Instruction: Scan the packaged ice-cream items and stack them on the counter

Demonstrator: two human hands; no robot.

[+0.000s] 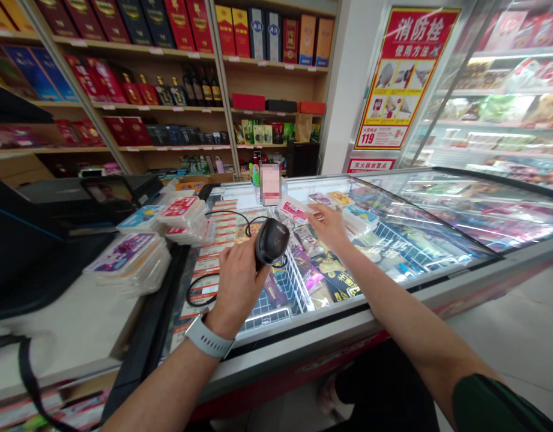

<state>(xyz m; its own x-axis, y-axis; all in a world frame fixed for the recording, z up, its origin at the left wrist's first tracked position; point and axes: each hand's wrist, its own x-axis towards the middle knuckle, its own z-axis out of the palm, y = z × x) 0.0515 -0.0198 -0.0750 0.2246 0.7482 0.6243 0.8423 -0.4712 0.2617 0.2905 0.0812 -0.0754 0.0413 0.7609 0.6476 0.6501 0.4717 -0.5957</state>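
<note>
My left hand (240,279), with a pale watch on its wrist, is wrapped round a black handheld scanner (271,241) whose cable trails over the glass. To its right, my right hand (328,223) pinches the edge of a flat clear packet with a pink and white label (295,211), held over the freezer's glass top. Just beyond my right hand lie a stack of clear packets with blue labels (361,219) and a yellow-labelled packet (340,198). Behind the held packet stands an upright card, blurred out (271,185).
Stacked labelled packets (127,258) sit on the left counter, with red-labelled ones (184,213) behind. The glass-topped freezer (468,267) holds wire baskets and bagged goods. Shelves of boxes and bottles (168,108) line the back. A dark screen stands at the far left.
</note>
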